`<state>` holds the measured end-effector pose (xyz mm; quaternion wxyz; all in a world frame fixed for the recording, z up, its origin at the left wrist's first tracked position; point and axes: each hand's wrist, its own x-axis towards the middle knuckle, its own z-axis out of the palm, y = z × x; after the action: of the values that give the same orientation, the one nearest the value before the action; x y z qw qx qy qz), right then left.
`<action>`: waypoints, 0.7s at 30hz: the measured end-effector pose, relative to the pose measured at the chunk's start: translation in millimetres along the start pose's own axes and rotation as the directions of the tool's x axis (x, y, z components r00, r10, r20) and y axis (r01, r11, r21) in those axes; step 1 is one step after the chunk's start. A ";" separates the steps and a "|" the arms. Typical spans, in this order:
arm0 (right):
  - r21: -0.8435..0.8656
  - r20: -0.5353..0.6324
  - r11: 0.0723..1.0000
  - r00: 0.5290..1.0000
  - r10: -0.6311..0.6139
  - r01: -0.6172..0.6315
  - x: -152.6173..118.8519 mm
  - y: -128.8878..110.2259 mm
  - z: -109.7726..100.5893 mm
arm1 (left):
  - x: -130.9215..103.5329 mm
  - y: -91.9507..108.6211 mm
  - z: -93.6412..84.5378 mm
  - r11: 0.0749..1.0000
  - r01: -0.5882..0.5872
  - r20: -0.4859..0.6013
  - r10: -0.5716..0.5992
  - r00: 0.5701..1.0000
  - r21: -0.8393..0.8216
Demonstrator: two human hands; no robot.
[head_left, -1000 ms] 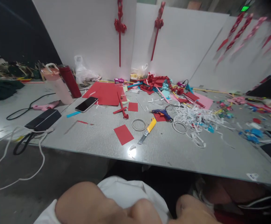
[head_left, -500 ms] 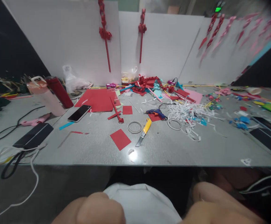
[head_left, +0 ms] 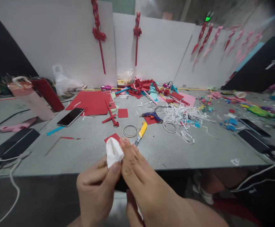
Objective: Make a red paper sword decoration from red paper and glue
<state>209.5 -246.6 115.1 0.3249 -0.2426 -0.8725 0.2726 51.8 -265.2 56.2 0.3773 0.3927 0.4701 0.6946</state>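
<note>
A crumpled white tissue (head_left: 113,150) is pinched between the thumb and fingers of my left hand (head_left: 96,187), just beyond the table's front edge. Pressed up against its right side is my right hand (head_left: 144,179), back upward, fingers stretched out and lying close together. The right thumb is lower down, beneath the palm. Behind my hands, a red paper square (head_left: 112,137) is partly covered by the tissue. My right fingertips overlap the view of the blade of a yellow utility knife (head_left: 142,129) on the table.
A blue glue gun (head_left: 151,116), white paper shreds (head_left: 180,114) and two wire rings lie beyond. To the left are a phone (head_left: 70,117), a red flask (head_left: 47,94) and a black box (head_left: 14,143) with cables. Red paper chains (head_left: 99,34) hang on the white panel.
Both hands have risen from the bottom edge and come together over the table's front edge. The tissue is now visible in my left hand. The view has swung slightly right.
</note>
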 end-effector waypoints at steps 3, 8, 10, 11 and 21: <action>0.241 0.036 0.967 0.997 0.074 -0.081 -0.4 17.6 -3.1 | 15.9 -4.2 11.3 0.984 0.127 -0.006 -0.129 0.992 -0.122; 0.819 0.023 0.547 0.962 0.272 -0.174 10.0 56.1 -1.5 | 24.4 0.7 17.5 0.905 0.351 0.087 -0.340 0.936 -0.240; 0.876 0.168 0.404 0.952 0.257 -0.264 15.1 64.9 2.3 | 25.6 -0.5 16.6 0.884 0.408 0.139 -0.385 0.912 -0.230; 0.886 0.213 0.359 0.945 0.248 -0.294 16.5 67.5 4.8 | 26.1 -2.1 15.6 0.877 0.426 0.157 -0.400 0.903 -0.219; 0.895 0.056 0.399 0.937 0.345 -0.200 13.0 54.5 0.9 | 29.0 2.5 -0.2 0.984 0.073 0.153 -0.048 0.987 -0.165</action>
<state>213.6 -199.1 85.7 0.4134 -0.1938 -0.5225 0.7200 39.4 -240.1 64.1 0.4643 0.3951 0.3915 0.6892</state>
